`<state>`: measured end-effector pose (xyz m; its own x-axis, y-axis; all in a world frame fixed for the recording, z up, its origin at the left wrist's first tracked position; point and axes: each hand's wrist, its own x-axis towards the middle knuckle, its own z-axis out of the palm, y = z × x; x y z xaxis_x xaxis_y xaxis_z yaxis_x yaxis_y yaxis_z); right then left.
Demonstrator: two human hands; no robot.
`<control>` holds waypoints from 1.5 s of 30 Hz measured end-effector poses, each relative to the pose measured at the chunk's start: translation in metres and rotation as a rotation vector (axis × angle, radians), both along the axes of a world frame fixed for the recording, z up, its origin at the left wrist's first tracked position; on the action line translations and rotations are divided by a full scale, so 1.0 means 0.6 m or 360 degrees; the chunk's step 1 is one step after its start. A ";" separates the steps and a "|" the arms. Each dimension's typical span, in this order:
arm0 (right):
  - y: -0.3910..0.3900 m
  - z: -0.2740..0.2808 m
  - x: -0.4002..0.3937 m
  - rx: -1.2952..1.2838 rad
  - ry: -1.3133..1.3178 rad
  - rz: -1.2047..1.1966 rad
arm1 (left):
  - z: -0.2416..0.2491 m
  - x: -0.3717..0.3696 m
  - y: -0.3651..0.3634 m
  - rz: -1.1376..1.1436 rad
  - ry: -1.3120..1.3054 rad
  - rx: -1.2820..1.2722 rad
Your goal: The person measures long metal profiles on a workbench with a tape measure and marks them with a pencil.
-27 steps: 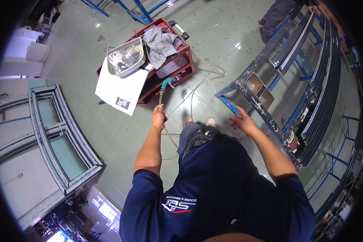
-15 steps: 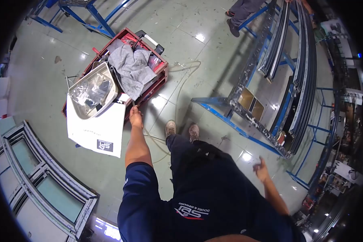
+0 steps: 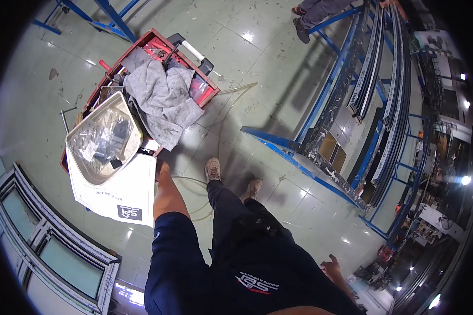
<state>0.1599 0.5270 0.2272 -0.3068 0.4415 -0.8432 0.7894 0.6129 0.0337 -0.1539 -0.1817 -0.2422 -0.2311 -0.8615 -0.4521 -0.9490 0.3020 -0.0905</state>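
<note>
By a red cart [image 3: 211, 96] on tiled floor [image 3: 270, 100], the left hand's [image 3: 163, 170] grip cannot be told; the right hand's [image 3: 331, 268] is loose.

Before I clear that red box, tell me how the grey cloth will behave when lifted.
The grey cloth should hang floppy, given its loose folds. It may snag or drag, since it drapes over crowded contents of the red box.
</note>
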 end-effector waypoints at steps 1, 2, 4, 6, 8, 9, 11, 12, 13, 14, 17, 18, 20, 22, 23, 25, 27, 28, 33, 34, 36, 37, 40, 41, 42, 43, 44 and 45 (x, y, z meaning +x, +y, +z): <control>-0.016 -0.001 -0.017 0.0148 -0.0010 -0.0361 | 0.015 -0.007 0.002 0.0039 -0.0002 0.0007; -0.056 0.007 -0.057 0.0295 -0.0021 -0.0719 | 0.032 -0.013 0.005 0.0084 -0.0010 0.0018; -0.063 0.001 -0.057 0.0245 0.0018 -0.0746 | 0.069 -0.027 0.029 0.0141 -0.0045 0.0104; -0.060 -0.016 -0.046 0.0188 0.0017 -0.0607 | 0.125 -0.044 0.075 0.0120 -0.0058 0.0145; -0.074 -0.025 -0.052 0.0147 0.0033 -0.0490 | 0.162 -0.048 0.135 -0.0105 -0.0039 0.0118; -0.067 -0.037 -0.039 0.0129 0.0048 -0.0441 | 0.165 -0.042 0.168 -0.0362 -0.0014 0.0077; -0.047 -0.069 -0.007 -0.0022 0.0141 -0.0287 | 0.182 -0.037 0.233 -0.0716 0.0036 0.0147; -0.046 -0.076 0.005 -0.0093 0.0197 -0.0251 | 0.197 -0.039 0.268 -0.0818 0.0063 0.0282; -0.045 -0.084 0.019 -0.0166 0.0254 -0.0217 | 0.213 -0.038 0.303 -0.0899 0.0098 0.0380; -0.061 -0.078 -0.001 -0.0101 0.0208 -0.0418 | 0.226 -0.041 0.334 -0.0980 0.0132 0.0475; -0.070 -0.089 -0.001 -0.0095 0.0211 -0.0657 | 0.285 -0.055 0.409 -0.1231 0.0203 0.0742; -0.060 -0.096 0.013 -0.0110 0.0243 -0.0680 | 0.292 -0.062 0.420 -0.1264 0.0225 0.0713; -0.017 -0.146 0.064 -0.0162 0.0322 -0.0718 | 0.296 -0.072 0.456 -0.1581 0.0219 0.0866; 0.023 -0.199 0.125 -0.0216 0.0417 -0.0795 | 0.263 -0.088 0.471 -0.1782 0.0446 0.0700; 0.048 -0.222 0.145 -0.0242 0.0454 -0.0852 | 0.308 -0.082 0.480 -0.1775 0.0602 0.0800; 0.097 -0.285 0.201 -0.0300 0.0558 -0.1250 | 0.313 -0.071 0.498 -0.1632 0.0787 0.0892; 0.138 -0.310 0.234 -0.0188 0.0613 -0.1338 | 0.349 -0.040 0.546 -0.1515 0.0762 0.0894; 0.164 -0.327 0.247 -0.0138 0.0654 -0.1359 | 0.342 -0.028 0.561 -0.1407 0.0835 0.0958; 0.195 -0.351 0.267 -0.0161 0.0893 -0.1637 | 0.388 0.017 0.637 -0.1025 0.1540 0.0770; 0.191 -0.350 0.269 -0.0183 0.0998 -0.1771 | 0.412 0.004 0.658 -0.1092 0.1658 0.0682; 0.177 -0.362 0.276 -0.0210 0.1047 -0.1849 | 0.511 -0.016 0.720 -0.1362 0.1537 0.0236; 0.168 -0.366 0.282 -0.0188 0.1002 -0.1684 | 0.531 -0.039 0.750 -0.1434 0.1662 0.0211; 0.146 -0.367 0.290 -0.0199 0.0750 -0.1556 | 0.568 -0.124 0.853 -0.1588 0.2092 0.0681; 0.138 -0.365 0.294 -0.0214 0.0699 -0.1578 | 0.571 -0.149 0.900 -0.1472 0.2122 0.0923; 0.131 -0.364 0.300 -0.0238 0.0679 -0.1593 | 0.571 -0.171 0.949 -0.1353 0.2134 0.1162; 0.125 -0.366 0.307 -0.0261 0.0659 -0.1609 | 0.591 -0.175 1.003 -0.1412 0.2094 0.1266; 0.120 -0.353 0.306 -0.0232 0.0636 -0.1698 | 0.578 -0.193 1.051 -0.1495 0.2037 0.1374; 0.116 -0.349 0.297 -0.0219 0.0628 -0.1770 | 0.566 -0.205 1.103 -0.1487 0.1868 0.1562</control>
